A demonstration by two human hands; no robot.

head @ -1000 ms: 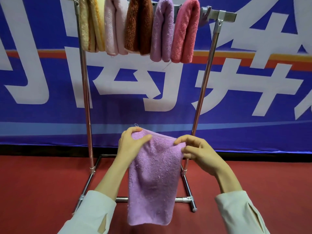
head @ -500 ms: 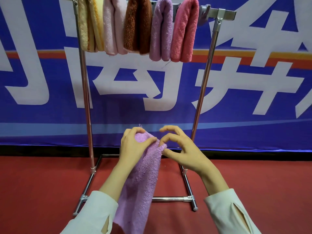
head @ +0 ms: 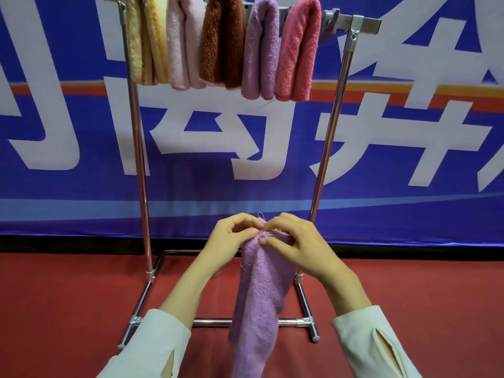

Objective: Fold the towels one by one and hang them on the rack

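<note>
Head view, facing rack [head: 137, 165] on red floor [head: 68, 309]. Holds towel [head: 257, 301] up in front of the rack's lower half, between its two posts, top end bunched, the rest hanging narrow past the base bar to the bottom edge of view. Pinches the bunched top with left hand [head: 229, 242], fingers curled, thumb against the cloth. Grasps the same top from the other side with right hand [head: 302, 251], fingers curled over the fold, close against those of the left. Carries, along the rack's top bar from its left end: yellow towel [head: 147, 42], pink towel [head: 182, 45], brown towel [head: 222, 42], lilac towel [head: 259, 53] (same colour as the held one), rose towel [head: 297, 50], each folded over the bar, side by side. Backed by blue banner [head: 272, 200] with white characters; pale sleeves [head: 152, 347] at both wrists.
</note>
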